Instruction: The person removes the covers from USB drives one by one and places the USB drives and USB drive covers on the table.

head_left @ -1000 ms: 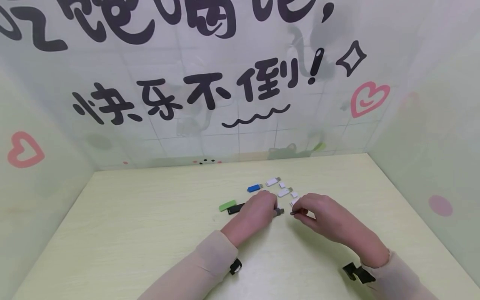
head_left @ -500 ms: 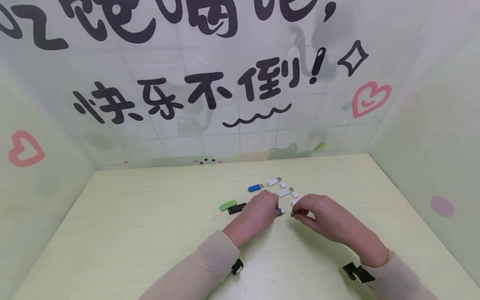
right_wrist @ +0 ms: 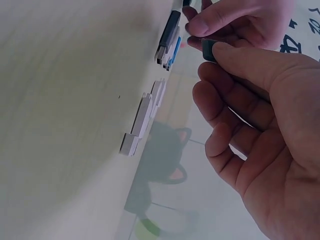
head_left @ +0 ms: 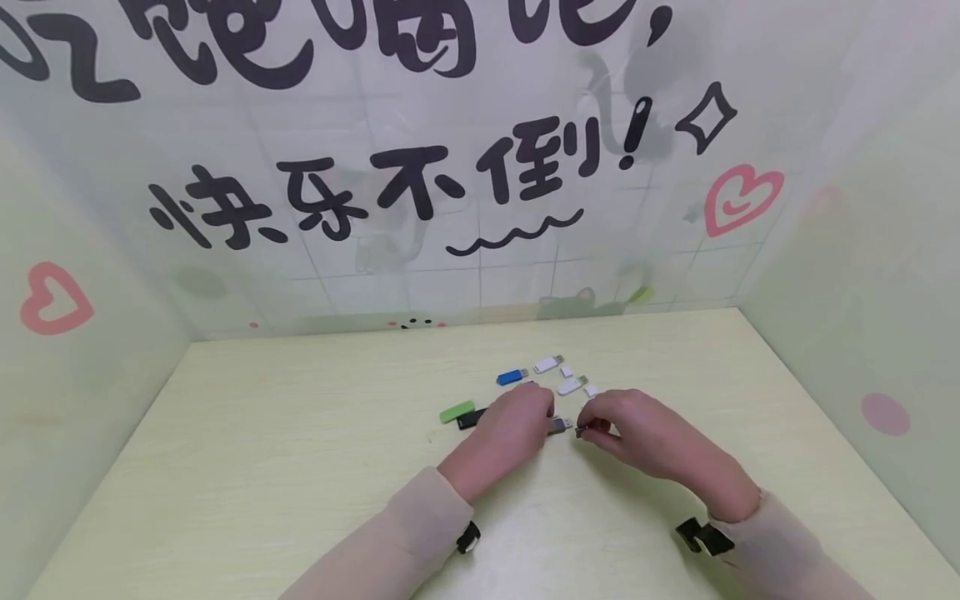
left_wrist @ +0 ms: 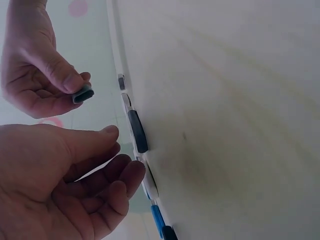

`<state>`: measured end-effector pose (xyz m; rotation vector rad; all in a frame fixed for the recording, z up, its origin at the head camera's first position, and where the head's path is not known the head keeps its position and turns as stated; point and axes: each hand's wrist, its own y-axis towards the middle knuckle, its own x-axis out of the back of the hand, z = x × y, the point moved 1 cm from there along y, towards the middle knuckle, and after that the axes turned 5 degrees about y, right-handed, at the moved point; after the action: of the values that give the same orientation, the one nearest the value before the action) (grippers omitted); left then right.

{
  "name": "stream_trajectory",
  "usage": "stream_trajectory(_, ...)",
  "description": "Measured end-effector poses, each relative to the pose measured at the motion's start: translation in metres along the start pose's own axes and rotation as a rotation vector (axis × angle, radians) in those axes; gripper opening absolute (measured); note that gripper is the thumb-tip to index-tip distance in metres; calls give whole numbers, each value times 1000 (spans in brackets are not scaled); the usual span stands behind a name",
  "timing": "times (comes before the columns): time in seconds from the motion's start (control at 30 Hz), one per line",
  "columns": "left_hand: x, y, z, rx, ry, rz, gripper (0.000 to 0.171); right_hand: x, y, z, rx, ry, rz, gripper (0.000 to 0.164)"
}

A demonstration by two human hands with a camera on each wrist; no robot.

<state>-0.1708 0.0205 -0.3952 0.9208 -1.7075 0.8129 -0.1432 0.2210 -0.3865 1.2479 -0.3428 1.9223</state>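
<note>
Between the thumb and forefinger of my right hand [head_left: 637,425] is a small dark cap [right_wrist: 208,50], pinched with its hollow end showing in the left wrist view. My left hand [head_left: 516,418] hovers low over the table, its fingers loosely bent with nothing seen between them in the left wrist view [left_wrist: 75,175]. Beside its fingertips a dark grey USB stick [head_left: 559,427] lies with its metal plug pointing at the right hand. The cap is a short gap from that plug in the head view. Part of the stick is hidden behind the left hand.
Beyond the hands lie a blue USB stick [head_left: 510,377], white USB sticks [head_left: 547,364] and small white caps [head_left: 566,372]. Left of the left hand are a green stick-shaped piece [head_left: 457,411] and a black one [head_left: 470,419]. Printed walls border the pale table [head_left: 300,433].
My right hand has shifted slightly left in the head view, bringing the dark cap closer to the grey stick's plug. The left hand has hardly moved.
</note>
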Motion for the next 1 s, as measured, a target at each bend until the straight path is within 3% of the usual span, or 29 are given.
stream_trajectory(0.27, 1, -21, 16, -8, 11, -101, 20, -4, 8, 0, -66, -5, 54, 9)
stream_trajectory(0.73, 20, -64, 58, -50, 76, -329, 30, -7, 11, -9, -162, 24, 128, 9)
stream_trajectory(1.0, 26, -84, 80, -10, 124, -356, 43, -10, 18, -14, -154, 64, 174, 10)
